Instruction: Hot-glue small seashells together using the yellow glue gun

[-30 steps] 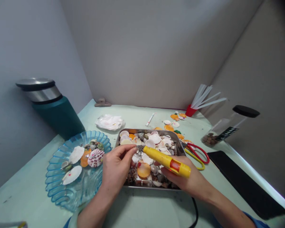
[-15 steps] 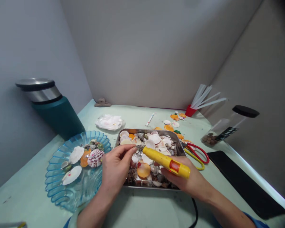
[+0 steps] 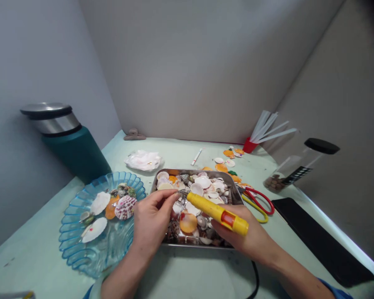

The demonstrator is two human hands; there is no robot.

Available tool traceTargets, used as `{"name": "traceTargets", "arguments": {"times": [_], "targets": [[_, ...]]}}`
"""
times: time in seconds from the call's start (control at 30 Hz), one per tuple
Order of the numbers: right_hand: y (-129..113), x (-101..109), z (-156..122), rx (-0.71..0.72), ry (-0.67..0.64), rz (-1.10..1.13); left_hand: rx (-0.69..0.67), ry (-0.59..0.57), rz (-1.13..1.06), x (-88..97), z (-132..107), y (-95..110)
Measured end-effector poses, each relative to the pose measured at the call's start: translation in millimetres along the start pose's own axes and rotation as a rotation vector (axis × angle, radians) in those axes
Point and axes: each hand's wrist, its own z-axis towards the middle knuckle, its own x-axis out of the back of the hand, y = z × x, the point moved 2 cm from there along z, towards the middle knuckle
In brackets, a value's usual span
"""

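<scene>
Left hand (image 3: pixel 152 216) pinches tiny greyish item (image 3: pixel 182 193) over metal tray (image 3: pixel 199 246); right hand (image 3: pixel 244 234) grips yellow glue gun (image 3: pixel 216 211); red cup (image 3: pixel 249 145) near table's (image 3: pixel 187 274) far right corner

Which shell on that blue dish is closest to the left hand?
The purple-speckled scallop shell, just beside the left hand. The blue dish's orange shell and two white shells lie farther left; small mottled shells sit farther back.

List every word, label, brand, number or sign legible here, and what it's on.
No text is legible.
Black label on the clear jar: pale marks, too blurred to read.
White pen: too small to tell if it bears print.
Yellow tool in the right hand: no lettering visible.
</scene>
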Motion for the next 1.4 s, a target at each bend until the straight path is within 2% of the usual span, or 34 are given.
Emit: {"name": "traceTargets", "arguments": {"times": [0.63, 0.93, 1.4], "targets": [[0.2, 1.8, 0.4, -0.043, 0.059, -0.043, 0.014, 0.025, 0.01, 1.7, 1.2, 3.7], [-2.9, 1.5, 1.1, 0.038, 0.015, -0.02, 0.035, 0.009, 0.003, 0.6, 0.7, 2.2], [-2.4, 1.6, 0.9, -0.015, 0.083, -0.03, 0.044, 0.009, -0.028, 1.8, 1.2, 5.9]]}}
